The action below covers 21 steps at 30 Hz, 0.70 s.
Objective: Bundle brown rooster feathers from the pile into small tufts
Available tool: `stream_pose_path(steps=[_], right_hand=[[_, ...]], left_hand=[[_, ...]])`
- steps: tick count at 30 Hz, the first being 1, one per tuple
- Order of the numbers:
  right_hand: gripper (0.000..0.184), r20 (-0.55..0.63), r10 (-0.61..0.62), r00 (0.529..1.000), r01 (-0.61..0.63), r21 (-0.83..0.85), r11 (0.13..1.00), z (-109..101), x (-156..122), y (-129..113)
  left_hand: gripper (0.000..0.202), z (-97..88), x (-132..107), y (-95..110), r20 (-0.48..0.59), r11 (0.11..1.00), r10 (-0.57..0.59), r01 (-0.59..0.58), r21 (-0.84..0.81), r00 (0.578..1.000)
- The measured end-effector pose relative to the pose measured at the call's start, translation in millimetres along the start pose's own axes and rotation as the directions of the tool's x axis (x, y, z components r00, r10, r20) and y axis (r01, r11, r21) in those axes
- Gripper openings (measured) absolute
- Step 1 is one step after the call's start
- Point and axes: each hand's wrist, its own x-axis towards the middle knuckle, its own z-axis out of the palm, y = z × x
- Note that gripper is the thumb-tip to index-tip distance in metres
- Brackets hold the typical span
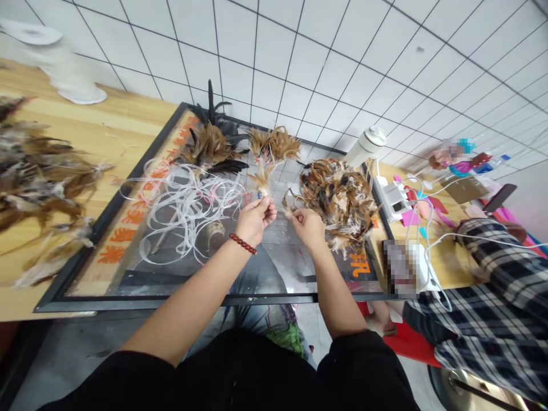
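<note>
My left hand (pixel 256 217), with a red bead bracelet on the wrist, is closed in a pinch round the base of a small tuft of brown feathers (pixel 262 180) that stands upright above the fingers. Just to its right, my right hand (pixel 306 225) is closed too, pinching a few small feathers (pixel 287 206) at the edge of a big heap of brown and white feathers (pixel 338 200). Both hands hover over a glass panel in a dark frame (pixel 274 268). A tangle of clear white plastic strips (pixel 188 205) lies left of my left hand.
Finished feather bunches (pixel 222 142) lie at the panel's far side. More feathers (pixel 38 177) cover the wooden table at left. A white device with cables (pixel 396 197) and a white bottle (pixel 363 145) stand at right. A person in a plaid shirt (pixel 500 302) sits at the right.
</note>
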Motion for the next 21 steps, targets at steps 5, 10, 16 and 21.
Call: stream_pose_path(steps=[5,10,16,21], right_hand=[[0.018,-0.025,0.020,0.999,-0.008,0.410,0.912,-2,5,2],[0.030,0.274,0.095,0.957,-0.290,0.876,0.385,-11,5,-7],[0.025,0.211,0.012,0.977,-0.193,0.867,0.460,-5,-2,-18],[0.023,0.027,-0.061,0.998,0.022,0.733,0.680,2,-2,-13]], left_hand=[[0.009,0.1,0,-2,0.003,1.000,-0.012,0.012,0.019,1.000],[0.009,0.8,-3,-6,0.047,0.995,-0.035,0.030,0.097,0.998],[0.013,2.6,-7,-9,0.090,0.977,-0.107,0.088,0.194,0.990],[0.016,3.1,-7,-9,0.143,0.956,-0.081,0.036,0.290,0.986]])
